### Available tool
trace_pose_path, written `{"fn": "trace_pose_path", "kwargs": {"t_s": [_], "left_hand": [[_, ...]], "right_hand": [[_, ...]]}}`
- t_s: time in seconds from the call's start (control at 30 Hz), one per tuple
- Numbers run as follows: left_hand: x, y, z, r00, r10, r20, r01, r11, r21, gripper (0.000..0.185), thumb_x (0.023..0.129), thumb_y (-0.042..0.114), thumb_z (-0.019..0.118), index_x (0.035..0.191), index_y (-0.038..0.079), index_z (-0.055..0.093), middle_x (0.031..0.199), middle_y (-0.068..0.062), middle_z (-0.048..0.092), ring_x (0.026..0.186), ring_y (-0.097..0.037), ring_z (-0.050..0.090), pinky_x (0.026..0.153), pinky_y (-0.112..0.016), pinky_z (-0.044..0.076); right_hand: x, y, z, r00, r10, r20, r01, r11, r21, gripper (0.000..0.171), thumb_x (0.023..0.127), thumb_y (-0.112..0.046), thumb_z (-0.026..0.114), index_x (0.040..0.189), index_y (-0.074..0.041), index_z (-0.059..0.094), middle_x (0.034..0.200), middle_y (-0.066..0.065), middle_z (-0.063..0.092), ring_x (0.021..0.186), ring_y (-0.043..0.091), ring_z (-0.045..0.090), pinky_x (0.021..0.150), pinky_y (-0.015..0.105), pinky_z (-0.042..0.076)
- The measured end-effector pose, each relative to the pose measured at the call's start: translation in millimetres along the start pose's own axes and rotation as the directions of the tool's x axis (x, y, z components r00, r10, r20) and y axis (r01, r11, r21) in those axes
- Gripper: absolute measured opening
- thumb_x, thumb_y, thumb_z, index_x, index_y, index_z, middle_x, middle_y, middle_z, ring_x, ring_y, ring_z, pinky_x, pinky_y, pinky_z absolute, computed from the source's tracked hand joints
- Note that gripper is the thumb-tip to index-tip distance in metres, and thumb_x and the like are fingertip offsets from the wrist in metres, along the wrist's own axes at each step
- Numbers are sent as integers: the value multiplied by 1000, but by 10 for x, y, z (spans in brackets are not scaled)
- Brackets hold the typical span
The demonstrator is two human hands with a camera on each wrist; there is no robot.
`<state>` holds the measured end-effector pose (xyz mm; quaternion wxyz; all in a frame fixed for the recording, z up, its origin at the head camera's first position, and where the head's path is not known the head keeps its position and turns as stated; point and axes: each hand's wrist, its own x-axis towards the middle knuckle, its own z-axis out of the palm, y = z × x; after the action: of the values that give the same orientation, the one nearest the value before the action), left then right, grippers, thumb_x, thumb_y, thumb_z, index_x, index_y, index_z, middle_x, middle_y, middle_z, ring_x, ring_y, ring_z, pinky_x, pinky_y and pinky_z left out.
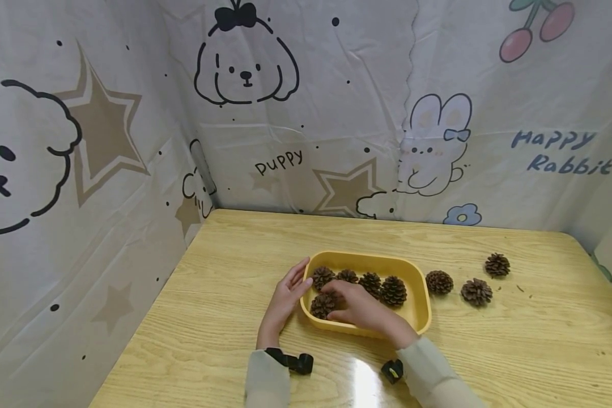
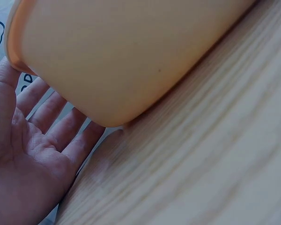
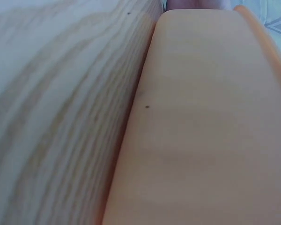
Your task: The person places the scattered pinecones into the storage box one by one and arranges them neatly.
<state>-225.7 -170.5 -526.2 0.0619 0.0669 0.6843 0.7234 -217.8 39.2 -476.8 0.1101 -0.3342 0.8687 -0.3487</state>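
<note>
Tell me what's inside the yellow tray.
The yellow tray holds five pine cones. The right hand reaches in over them, touching one at the front-left and hiding part of the tray floor.

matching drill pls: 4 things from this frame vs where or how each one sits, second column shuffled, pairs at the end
Things:
1. left hand
2. right hand
3. yellow tray
4. pine cone farthest right

Places or states:
A. lies on the bare wooden table, outside the tray
B. reaches over the near rim, fingers among the cones inside
C. fingers straight, against the tray's left end
D. holds several pine cones

Pairs: 1-C, 2-B, 3-D, 4-A
</note>
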Motion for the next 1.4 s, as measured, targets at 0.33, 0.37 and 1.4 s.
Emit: {"fn": "trace_pose_path", "kwargs": {"t_s": [0.33,0.37,1.4], "left_hand": [[14,-25,22,1000,4,-5,-4,1000,7,57,98,25,59,151,19,39,157,-9,38,147,-27,35,121,-43,32],[14,-29,21,1000,7,-4,-7,1000,10,57,98,25,60,151,18,39,157,-10,37,147,-27,35,121,-42,32],[6,-9,6,1000,-5,-28,5,1000,14,57,97,22,62,150,18,41,156,-9,40,145,-27,37,119,-41,35]], "right_hand": [[-173,64,-84,999,-32,-36,35,996,77,44,88,-15,72,127,-2,57,125,16,64,113,32,65,96,42,56],[-197,71,-94,998,-34,-49,37,996,76,44,89,-16,72,127,-2,57,125,16,65,113,32,65,96,43,56],[-1007,592,-539,741,-85,-666,137,990,26,47,76,17,72,120,4,61,123,-4,59,113,-13,54,95,5,47]]}}
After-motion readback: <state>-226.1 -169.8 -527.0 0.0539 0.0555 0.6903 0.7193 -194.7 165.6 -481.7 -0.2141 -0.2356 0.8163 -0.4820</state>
